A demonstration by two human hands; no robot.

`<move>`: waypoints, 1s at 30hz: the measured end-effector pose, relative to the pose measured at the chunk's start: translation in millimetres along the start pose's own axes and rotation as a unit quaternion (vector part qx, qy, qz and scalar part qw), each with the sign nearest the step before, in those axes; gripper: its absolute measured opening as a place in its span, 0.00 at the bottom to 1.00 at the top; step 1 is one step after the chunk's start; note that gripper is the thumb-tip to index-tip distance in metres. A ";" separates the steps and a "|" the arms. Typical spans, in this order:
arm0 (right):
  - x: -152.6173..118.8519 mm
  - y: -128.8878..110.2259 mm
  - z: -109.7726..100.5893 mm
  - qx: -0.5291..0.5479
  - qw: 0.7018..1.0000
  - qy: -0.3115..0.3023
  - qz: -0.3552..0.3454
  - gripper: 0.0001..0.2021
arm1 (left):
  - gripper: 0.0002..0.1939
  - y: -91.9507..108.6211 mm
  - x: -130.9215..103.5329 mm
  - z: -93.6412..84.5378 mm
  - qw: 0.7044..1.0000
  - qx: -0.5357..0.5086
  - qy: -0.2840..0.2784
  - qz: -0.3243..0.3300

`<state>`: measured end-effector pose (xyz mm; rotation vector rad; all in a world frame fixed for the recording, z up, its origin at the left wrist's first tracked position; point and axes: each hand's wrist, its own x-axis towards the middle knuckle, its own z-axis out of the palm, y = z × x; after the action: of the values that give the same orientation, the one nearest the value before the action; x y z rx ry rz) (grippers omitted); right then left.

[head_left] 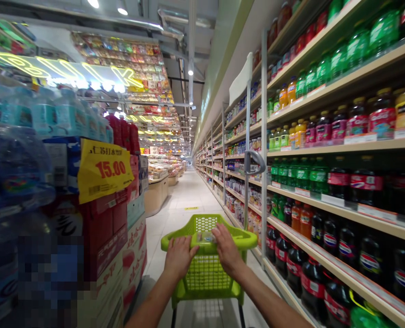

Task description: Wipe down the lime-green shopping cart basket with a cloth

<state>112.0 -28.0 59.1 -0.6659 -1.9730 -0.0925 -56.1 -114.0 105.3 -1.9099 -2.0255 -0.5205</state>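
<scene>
A lime-green plastic shopping cart (207, 275) stands directly in front of the shopper on the white-tiled floor (184, 187) of a supermarket aisle, between drinks stacked on the left and shelving on the right. The shopper's left hand (179, 256) is folded over the left part of the cart's rounded green handle (207, 246), its fingertips out of sight. The right hand (227, 253) rests at the handle's right part, fingers extended and loosely together rather than wrapped around it.

At left, a yellow paper price sign (105, 169) printed "15.00" in red fronts a stack of dark red cartons (101, 232), near clear plastic bottles with turquoise labels (67, 114). Long beige shelves (291, 151) line the right side, carrying green plastic soda bottles (303, 172) and, lower down, dark cola bottles with red labels (313, 278). A gray loop-shaped handle (255, 162) juts from an upright metal bar beside the shelving, below a white curved panel (241, 81). Overhead at left, yellow neon lettering (127, 77) spells "BULK"; beneath it, farther down the aisle, stand light wooden display bins (157, 196).
</scene>
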 end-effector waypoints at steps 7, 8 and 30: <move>-3.4 43.6 -32.6 -0.066 0.992 0.072 0.079 0.22 | 0.22 -2.8 -0.6 0.4 1.000 0.004 -0.001 -0.005; -5.6 51.7 -36.6 -0.077 0.987 0.093 0.107 0.23 | 0.22 -2.6 -0.6 0.7 1.000 0.004 0.000 -0.005; 3.2 -9.0 20.4 -0.001 0.999 0.021 -0.032 0.28 | 0.20 12.7 -1.6 2.2 0.999 0.027 0.030 -0.004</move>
<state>90.1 -27.4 53.8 -0.5976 -1.9530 -0.1453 -43.3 -113.8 103.2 -1.8339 -1.9902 -0.5138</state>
